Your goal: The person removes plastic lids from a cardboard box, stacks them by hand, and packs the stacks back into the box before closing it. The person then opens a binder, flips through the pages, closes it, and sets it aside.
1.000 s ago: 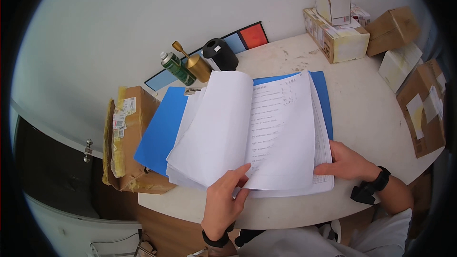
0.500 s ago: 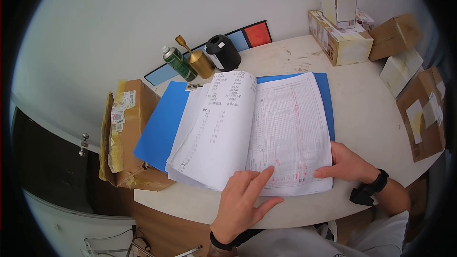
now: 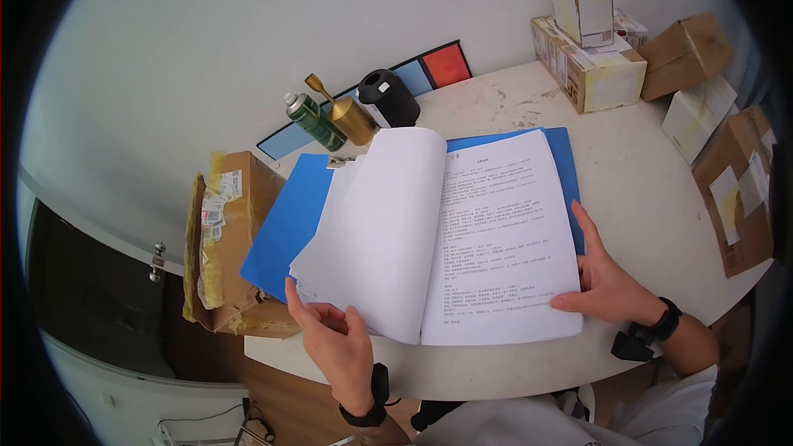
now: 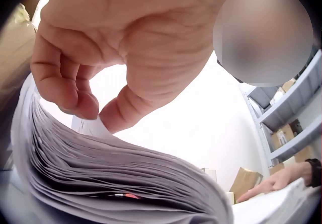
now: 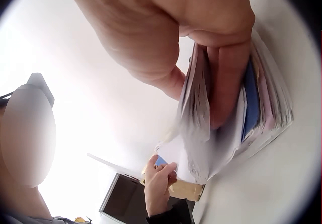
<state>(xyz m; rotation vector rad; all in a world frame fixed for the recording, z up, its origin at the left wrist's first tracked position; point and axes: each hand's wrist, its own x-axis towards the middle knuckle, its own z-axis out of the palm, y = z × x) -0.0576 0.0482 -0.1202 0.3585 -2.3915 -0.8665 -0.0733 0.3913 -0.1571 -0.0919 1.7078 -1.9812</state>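
Observation:
A thick stack of printed sheets lies open like a book on a blue folder, with a metal clip at its upper left. The turned-over pages curve up in a blank white bulge on the left. Dense printed text covers the right-hand page. At the lower left corner of the turned pages, my left hand pinches a sheet between thumb and fingertips. My right hand grips the right edge of the stack, thumb on top and fingers in among the sheets.
Behind the folder stand a green spray can, a gold container and a black cylinder. A taped cardboard box is close on the left. Several more boxes are piled at the back right of the white table.
Pages were turned leftward; the right page went from handwriting through a red-marked table to printed text. My left hand moved from the middle to the lower left corner. My right hand stayed.

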